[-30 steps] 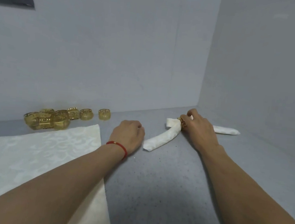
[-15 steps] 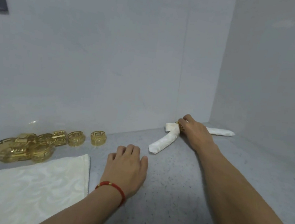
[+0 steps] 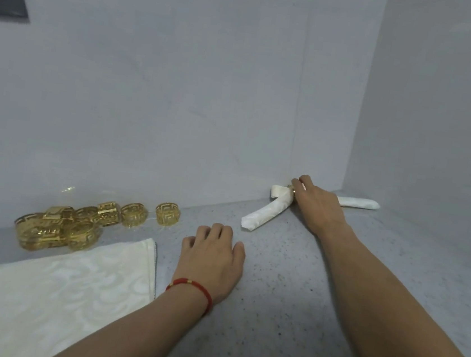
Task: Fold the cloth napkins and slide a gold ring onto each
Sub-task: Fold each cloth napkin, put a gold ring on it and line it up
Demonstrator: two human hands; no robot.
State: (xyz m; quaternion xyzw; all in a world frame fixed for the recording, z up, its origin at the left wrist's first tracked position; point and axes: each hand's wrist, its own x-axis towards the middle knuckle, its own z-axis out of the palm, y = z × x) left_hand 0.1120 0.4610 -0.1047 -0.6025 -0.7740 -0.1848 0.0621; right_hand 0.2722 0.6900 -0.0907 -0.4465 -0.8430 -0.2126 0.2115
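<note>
Counts of what lies on the counter (image 3: 286,316)

Two cloth napkins show: one flat napkin (image 3: 48,289) spread at the left and one rolled napkin (image 3: 265,214) by the far wall, which carries one gold ring (image 3: 291,189) at its bend. Loose gold rings (image 3: 55,228) lie along the wall at the left: three stand apart in a row, and the heap beside them holds about five more, though the overlap blurs the exact number. Two hands show, the left hand (image 3: 210,259) with one red bracelet (image 3: 191,287) at its wrist, and the right hand (image 3: 317,205).
</note>
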